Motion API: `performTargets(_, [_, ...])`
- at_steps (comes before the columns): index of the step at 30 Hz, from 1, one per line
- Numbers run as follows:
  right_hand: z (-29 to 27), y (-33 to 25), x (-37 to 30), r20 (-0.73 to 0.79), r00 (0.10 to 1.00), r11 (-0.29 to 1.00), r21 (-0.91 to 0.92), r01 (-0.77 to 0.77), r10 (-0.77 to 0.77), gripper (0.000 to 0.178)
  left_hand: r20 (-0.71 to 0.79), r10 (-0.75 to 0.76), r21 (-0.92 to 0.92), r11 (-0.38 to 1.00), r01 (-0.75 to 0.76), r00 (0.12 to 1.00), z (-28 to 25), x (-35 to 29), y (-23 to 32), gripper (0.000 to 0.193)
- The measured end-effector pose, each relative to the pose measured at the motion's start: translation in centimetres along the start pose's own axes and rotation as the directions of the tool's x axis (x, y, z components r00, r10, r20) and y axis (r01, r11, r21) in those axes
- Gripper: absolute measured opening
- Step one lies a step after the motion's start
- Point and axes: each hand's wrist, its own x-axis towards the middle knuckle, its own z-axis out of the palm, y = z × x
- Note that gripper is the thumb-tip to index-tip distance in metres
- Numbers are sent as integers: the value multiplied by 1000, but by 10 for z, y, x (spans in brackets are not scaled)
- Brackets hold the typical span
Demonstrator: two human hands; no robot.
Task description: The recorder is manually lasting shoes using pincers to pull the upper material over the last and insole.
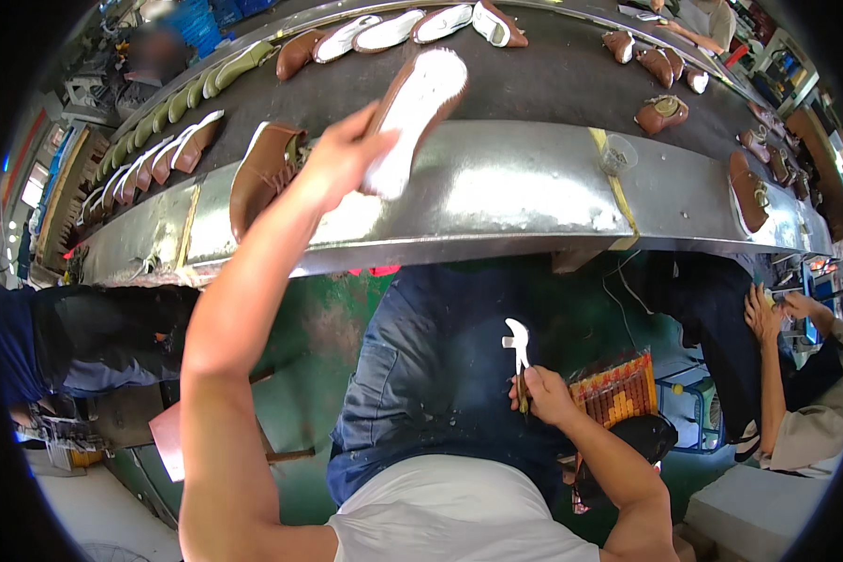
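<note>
My left hand (347, 157) is closed around a shoe (423, 101), with its white underside turned up. It holds the shoe at an angle above the metal bench edge (515, 183). My right hand (545, 395) grips a small hammer (517, 342) by its handle, low over my lap, with the metal head upward. Just left of my left hand, a brown lace-up shoe (258, 178) lies on the metal edge.
Behind the edge runs a dark conveyor surface (543, 89) bearing rows of brown and green shoes (239, 70). A clear cup (618, 155) of small bits stands on the metal at right. A co-worker's hands (766, 314) are at far right, near a woven bead seat (616, 389).
</note>
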Motion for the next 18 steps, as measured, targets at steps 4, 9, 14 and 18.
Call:
performTargets(4, [8,-18,8,70,996,998,17,-62,61,40,-77,524,965,252,-68,848,-9,137,-19,40])
performTargets(9, [5,-21,16,123,989,996,37,-87,82,40,270,559,950,-288,-122,784,-31,185,-101,46])
performTargets(14, [-1,-23,17,110,991,994,75,-80,71,40,94,649,982,65,-177,755,-77,82,-46,43])
performTargets(18, [-1,-19,21,129,991,999,33,-23,19,41,-319,646,947,250,202,693,-147,-33,-73,78])
